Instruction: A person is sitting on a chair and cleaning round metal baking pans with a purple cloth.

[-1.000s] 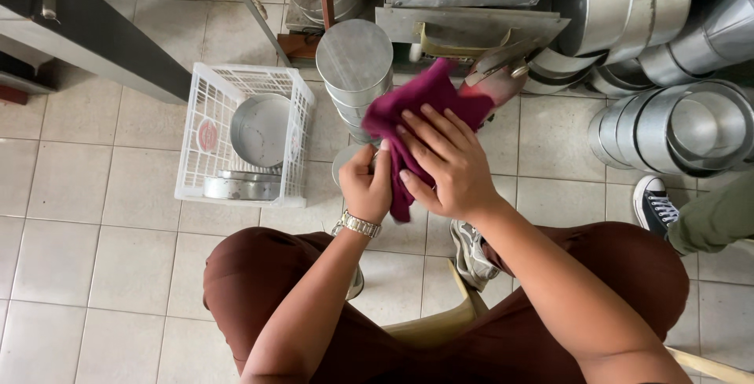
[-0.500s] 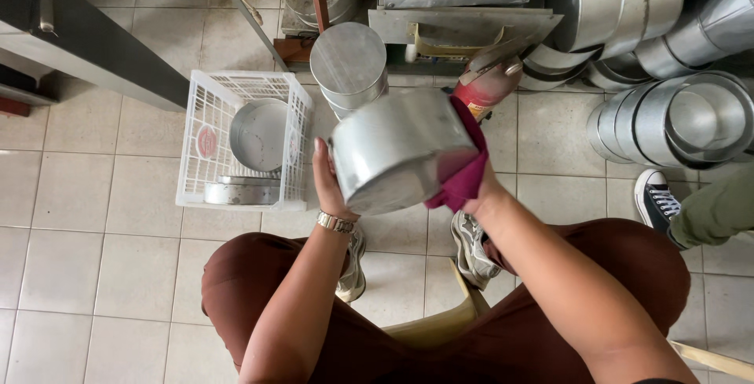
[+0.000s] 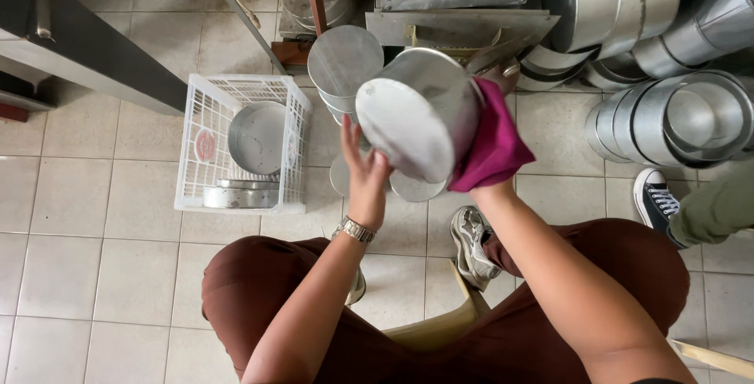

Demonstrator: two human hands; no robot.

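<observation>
I hold a round metal cake tin [image 3: 416, 117] tilted in front of me, its flat bottom facing me. My left hand [image 3: 363, 176] steadies its lower left rim, fingers spread against the metal; a watch is on that wrist. My right hand is hidden under a magenta cloth [image 3: 491, 144] pressed to the tin's right side. Behind the tin stands a stack of upturned tins [image 3: 342, 66] on the tiled floor.
A white plastic crate [image 3: 196, 144] at left holds metal tins [image 3: 255, 137]. Many nested tins [image 3: 683, 117] lie at right and along the back. Another person's sneaker [image 3: 653, 199] and green trouser leg show at right. A dark bench [image 3: 94, 54] runs at upper left.
A second ago both hands rubbed the cloth over something low. The tin has since come up, turned and moved right, with the cloth now on its right side.
</observation>
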